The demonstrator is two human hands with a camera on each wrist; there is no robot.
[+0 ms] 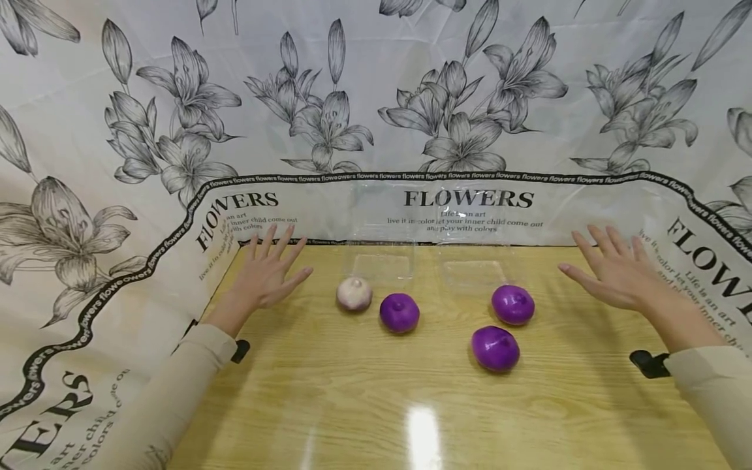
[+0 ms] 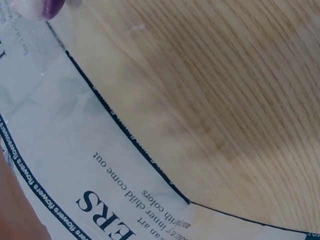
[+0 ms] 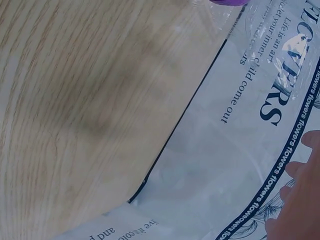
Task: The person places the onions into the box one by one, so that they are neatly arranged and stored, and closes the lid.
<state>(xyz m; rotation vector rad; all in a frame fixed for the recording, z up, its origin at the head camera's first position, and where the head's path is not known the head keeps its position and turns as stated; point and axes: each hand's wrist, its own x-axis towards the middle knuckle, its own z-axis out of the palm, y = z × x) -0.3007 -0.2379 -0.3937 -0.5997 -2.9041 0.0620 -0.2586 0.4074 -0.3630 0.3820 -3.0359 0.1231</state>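
Observation:
Both hands are held up with fingers spread and nothing in them. My left hand [image 1: 267, 274] is over the left side of the table, left of a whitish garlic bulb [image 1: 354, 294]. Just right of the garlic lies a glossy purple onion [image 1: 399, 313]. Two more purple onions, a rear one [image 1: 513, 305] and a front one [image 1: 496, 348], sit right of the middle. My right hand [image 1: 617, 274] is out to their right, apart from them. Behind the bulbs stand two clear plastic boxes, a left box [image 1: 382, 266] and a right box [image 1: 474, 273], their lids raised.
The wood-grain table [image 1: 352, 405] meets a white flower-printed cloth [image 1: 364, 130] at the back and sides. Dark wrist straps show at the left cuff [image 1: 239, 351] and the right cuff [image 1: 649, 364].

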